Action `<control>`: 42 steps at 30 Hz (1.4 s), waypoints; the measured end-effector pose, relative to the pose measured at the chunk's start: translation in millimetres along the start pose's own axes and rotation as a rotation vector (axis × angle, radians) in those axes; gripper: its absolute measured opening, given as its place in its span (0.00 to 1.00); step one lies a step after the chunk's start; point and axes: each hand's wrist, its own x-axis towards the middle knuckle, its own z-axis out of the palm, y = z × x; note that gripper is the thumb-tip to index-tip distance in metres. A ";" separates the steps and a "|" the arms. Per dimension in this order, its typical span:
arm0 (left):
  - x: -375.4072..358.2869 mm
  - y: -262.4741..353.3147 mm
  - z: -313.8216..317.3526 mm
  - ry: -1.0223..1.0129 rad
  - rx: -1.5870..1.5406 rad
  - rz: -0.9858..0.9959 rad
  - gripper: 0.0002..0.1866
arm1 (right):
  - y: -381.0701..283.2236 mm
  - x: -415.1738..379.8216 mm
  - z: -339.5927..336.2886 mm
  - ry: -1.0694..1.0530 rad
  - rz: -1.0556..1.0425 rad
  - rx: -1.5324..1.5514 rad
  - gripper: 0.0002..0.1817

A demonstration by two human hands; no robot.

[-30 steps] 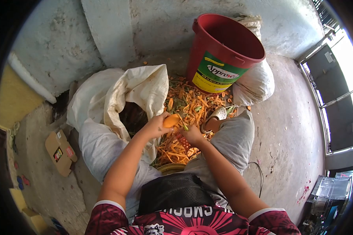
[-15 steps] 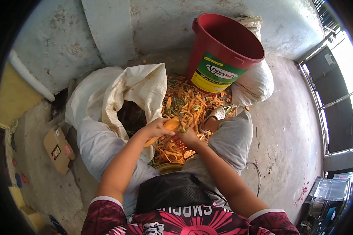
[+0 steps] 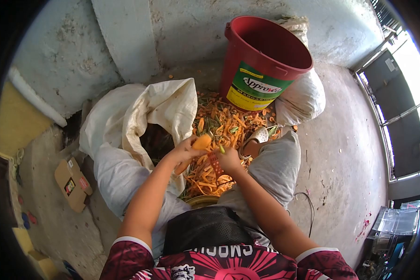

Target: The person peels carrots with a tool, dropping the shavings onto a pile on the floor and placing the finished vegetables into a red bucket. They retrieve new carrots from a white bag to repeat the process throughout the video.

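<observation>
My left hand [image 3: 184, 151] is closed around a peeled orange carrot [image 3: 202, 142], whose rounded end sticks up past my fingers and whose other end shows below my palm. Just right of it, my right hand [image 3: 229, 160] grips a flat red knife-like tool [image 3: 215, 164] marked with pale dots, its handle hidden in my fist. A small green-yellow stub [image 3: 222, 149] shows at my right thumb. Beneath both hands spreads a heap of carrot peelings [image 3: 231, 128] mixed with green stems. An open white sack [image 3: 172, 105] stands beside my left hand, dark inside.
A large red bucket [image 3: 240, 56] with a green and yellow label stands at the heap's far side, with a stuffed white sack [image 3: 303, 100] behind it. The rim of a yellowish basin [image 3: 203, 201] shows between my legs. Flattened cardboard [image 3: 73, 184] lies at the left.
My hands have moved slightly apart. The carrot's green top end, earlier beside my right thumb, is now separate from the carrot, with a green stub at my right hand.
</observation>
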 end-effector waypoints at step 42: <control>-20.5 49.0 -16.0 -0.003 0.110 -0.082 0.27 | -4.1 1.8 -6.5 -0.131 -0.058 -0.184 0.20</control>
